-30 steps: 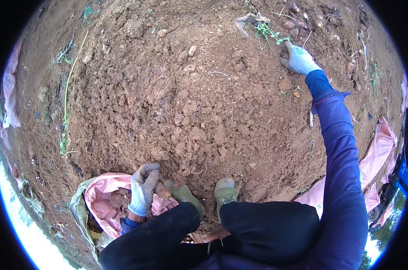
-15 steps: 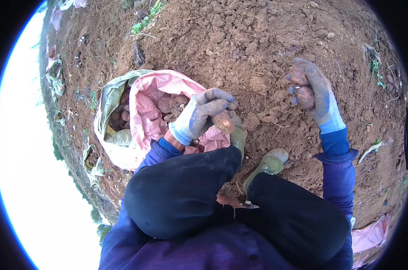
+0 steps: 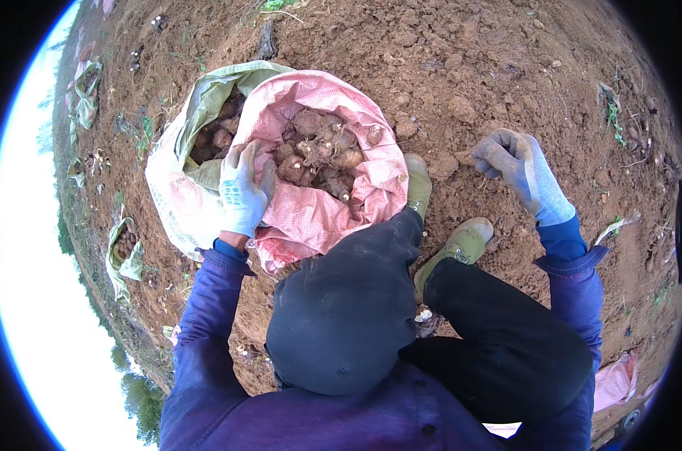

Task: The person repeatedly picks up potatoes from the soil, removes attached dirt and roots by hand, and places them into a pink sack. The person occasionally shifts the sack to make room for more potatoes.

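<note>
The pink woven sack (image 3: 292, 214) gapes wide in front of me on the left, with brown, fibrous tubers like taro (image 3: 322, 146) piled inside. At its left rim is my left hand (image 3: 243, 197), in a grey-white work glove, its fingers and thumb closed on the pink cloth. Off to the right, over bare soil, my gloved right hand (image 3: 512, 167) is held with curled fingers. What those fingers hold, if anything, cannot be made out. One small tuber (image 3: 375, 135) lies at the pink sack's right rim.
A white and green sack (image 3: 183, 195) with more tubers stands against the pink one's left side. My green shoes (image 3: 461, 244) rest on loose brown soil. Farther left are other filled sacks (image 3: 123, 259); pink cloth (image 3: 615, 382) lies at the lower right.
The tuber in my left hand is gone, and that hand has moved left to the sack's rim. The tubers in my right hand are out of it. The pink sack is opened wider.
</note>
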{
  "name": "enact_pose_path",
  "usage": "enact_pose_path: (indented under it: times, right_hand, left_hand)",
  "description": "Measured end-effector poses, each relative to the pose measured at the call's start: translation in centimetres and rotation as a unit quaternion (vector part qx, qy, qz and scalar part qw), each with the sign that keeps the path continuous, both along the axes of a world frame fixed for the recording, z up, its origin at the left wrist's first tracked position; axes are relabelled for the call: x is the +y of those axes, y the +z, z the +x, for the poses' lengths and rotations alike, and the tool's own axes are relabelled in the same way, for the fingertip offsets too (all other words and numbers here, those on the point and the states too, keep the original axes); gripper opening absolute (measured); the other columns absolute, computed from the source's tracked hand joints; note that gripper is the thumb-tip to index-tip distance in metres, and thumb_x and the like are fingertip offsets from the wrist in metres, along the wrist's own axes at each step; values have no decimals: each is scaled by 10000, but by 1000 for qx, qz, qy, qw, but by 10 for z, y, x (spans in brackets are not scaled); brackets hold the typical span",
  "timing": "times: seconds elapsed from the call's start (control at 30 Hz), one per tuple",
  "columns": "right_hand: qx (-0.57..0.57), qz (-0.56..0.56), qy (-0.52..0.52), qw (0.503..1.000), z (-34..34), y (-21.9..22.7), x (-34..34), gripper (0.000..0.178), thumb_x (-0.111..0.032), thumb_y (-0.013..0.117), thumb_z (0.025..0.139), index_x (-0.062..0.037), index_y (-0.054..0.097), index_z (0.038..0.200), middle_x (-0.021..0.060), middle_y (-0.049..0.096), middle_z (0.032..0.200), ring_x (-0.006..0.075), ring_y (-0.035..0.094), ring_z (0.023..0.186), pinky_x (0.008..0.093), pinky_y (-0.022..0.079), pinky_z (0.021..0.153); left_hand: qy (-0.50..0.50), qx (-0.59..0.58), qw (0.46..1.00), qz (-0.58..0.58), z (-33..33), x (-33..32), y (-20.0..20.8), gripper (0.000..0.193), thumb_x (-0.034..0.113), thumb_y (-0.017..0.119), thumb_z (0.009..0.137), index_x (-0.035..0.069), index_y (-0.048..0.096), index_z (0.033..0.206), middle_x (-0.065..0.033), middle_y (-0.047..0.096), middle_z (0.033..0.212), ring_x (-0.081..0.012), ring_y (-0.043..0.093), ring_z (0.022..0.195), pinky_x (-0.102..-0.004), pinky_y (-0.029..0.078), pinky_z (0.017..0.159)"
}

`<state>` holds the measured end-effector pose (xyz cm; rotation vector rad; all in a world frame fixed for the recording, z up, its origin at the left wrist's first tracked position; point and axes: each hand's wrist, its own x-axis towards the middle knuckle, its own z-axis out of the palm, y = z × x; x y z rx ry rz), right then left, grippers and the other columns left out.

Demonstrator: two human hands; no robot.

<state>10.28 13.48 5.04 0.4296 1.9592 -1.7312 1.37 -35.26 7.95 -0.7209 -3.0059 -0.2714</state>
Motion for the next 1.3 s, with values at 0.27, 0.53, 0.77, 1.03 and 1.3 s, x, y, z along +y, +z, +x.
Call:
enact_pose_path:
  times: [0.27, 0.53, 0.77, 1.03, 1.3]
  right_hand:
    - [-7, -13, 79, 997, -7, -21, -31, 455, -361, 584, 1092, 64, 702, 1205, 66, 707, 881, 121, 686, 720, 307, 560, 670]
    - [-2, -105, 209, 972, -62, -126, -71, 542, -426, 643, 1038, 99, 717, 1145, 264, 765, 933, 327, 773, 885, 462, 588, 800]
    - [-78, -96, 233, 965, -61, -138, -104, 593, -509, 669, 1013, 78, 726, 960, 313, 724, 881, 466, 742, 889, 544, 552, 796]
    - [5, 82, 222, 972, -40, -116, -125, 465, -422, 620, 1034, 1, 719, 867, 282, 690, 808, 501, 702, 846, 578, 534, 769]
    - [-6, 162, 274, 948, -35, 21, -126, 267, -265, 633, 923, -53, 789, 879, 235, 773, 973, 412, 763, 944, 552, 590, 870]
  left_hand:
    - [247, -39, 968, 2, 13, -4, -28, 851, 403, 838, 900, -47, 475, 1524, -304, 570, 1416, -462, 594, 1247, -525, 477, 1090]
    - [320, -83, 930, 161, 2, -46, -127, 451, 282, 689, 1056, -43, 611, 1359, -225, 742, 1167, -366, 695, 1070, -439, 517, 992]
    - [357, -128, 923, 69, 12, -110, -177, 442, 233, 560, 1074, -51, 563, 1412, -273, 635, 1350, -444, 604, 1219, -432, 464, 1091]
    - [210, -137, 968, -19, -20, -47, -71, 336, 288, 538, 1100, -12, 678, 1154, -306, 662, 1121, -473, 622, 1061, -502, 482, 931]
    - [554, -287, 691, 366, 19, -38, 81, 255, 268, 582, 1107, 81, 655, 1264, -16, 700, 1062, -138, 662, 847, -315, 577, 692]
